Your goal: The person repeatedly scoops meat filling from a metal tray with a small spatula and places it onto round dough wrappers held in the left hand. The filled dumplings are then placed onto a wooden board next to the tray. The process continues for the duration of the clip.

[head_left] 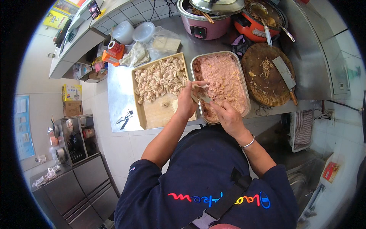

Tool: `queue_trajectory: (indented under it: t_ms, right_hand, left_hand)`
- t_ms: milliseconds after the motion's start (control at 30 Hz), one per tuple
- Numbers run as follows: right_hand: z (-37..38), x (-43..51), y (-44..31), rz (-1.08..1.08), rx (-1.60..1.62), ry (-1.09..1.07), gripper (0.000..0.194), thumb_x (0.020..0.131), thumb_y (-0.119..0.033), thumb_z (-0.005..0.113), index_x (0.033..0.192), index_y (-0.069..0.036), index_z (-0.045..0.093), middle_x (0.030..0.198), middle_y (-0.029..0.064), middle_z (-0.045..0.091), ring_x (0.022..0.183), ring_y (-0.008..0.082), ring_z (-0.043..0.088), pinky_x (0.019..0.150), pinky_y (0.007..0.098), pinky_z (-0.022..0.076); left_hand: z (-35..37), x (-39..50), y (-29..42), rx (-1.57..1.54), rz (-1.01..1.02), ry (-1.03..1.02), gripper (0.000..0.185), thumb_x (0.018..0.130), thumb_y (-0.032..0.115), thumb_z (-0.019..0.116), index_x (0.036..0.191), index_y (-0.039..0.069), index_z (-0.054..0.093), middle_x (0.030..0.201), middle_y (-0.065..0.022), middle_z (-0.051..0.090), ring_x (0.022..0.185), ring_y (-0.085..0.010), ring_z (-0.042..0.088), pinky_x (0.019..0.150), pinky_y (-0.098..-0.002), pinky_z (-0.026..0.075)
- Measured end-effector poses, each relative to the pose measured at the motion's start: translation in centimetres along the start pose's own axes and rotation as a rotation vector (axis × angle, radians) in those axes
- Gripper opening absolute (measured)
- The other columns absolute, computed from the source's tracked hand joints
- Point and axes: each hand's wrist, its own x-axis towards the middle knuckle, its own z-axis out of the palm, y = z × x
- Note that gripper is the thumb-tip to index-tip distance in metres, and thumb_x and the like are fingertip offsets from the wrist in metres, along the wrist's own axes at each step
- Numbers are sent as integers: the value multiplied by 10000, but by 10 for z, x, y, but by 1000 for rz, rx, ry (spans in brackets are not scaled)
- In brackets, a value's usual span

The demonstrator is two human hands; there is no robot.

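My left hand [187, 100] holds a thin dough wrapper [202, 86] over the gap between a wooden tray and a metal pan. In my right hand [228, 118] is a small flat spreader [205, 98], its blade at the wrapper. Any filling on the wrapper is hidden by my fingers. Many folded wontons [161, 75] crowd the far part of the wooden tray [147, 116], and a single wonton [165, 104] lies apart. Pale wrappers [175, 106] show partly beneath my left hand. Pink minced meat filling [223, 77] fills most of the rectangular metal pan [247, 98].
Right of the pan, a cleaver [284, 73] rests on a round wooden chopping board [257, 91]. Behind stand a pink rice cooker [204, 27] and a red pot [243, 28] with a ladle. Pliers [124, 118] lie left of the tray; a cloth [135, 55] lies behind it.
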Motion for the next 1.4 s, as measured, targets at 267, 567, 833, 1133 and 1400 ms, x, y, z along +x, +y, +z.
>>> queue_trajectory:
  t_ms: [267,567,833,1133,1400]
  right_hand:
    - [-2,6,-7,-76,-91,35,440,898,-89,661,1325,-189,685,805,76,516,666,269,614,592,402,527]
    - [21,7,-9,48,260,11,372,966,-58,624,1334,-89,672,871,131,564,775,294,615,720,393,521]
    - [-8,-9,-8,209,488,-244,325,1006,-60,618,1323,-26,680,1038,131,688,946,197,654,841,289,500]
    - [6,-22,39,424,534,-130,308,1028,-91,601,1314,-9,685,1094,87,703,977,150,639,876,274,496]
    - [18,-30,54,429,413,-128,323,1036,-129,603,1335,-35,678,1156,107,715,1034,162,652,912,286,497]
  left_hand:
    - [0,1,-6,373,190,55,181,925,49,762,1026,24,614,1082,-103,705,991,-135,653,906,-280,534]
    - [3,-7,-40,60,72,264,146,985,89,685,1012,63,544,874,-72,681,808,-208,696,783,-356,595]
    - [-54,-12,-14,-339,-160,444,377,1019,468,640,951,112,538,557,52,332,473,-111,358,521,-292,376]
    - [-147,-34,-36,-382,-290,631,741,977,800,338,1035,88,537,563,33,384,460,-125,357,512,-305,368]
    - [-192,-39,-73,593,98,685,514,1041,435,586,1288,-13,533,1083,-133,681,1030,-219,639,906,-357,507]
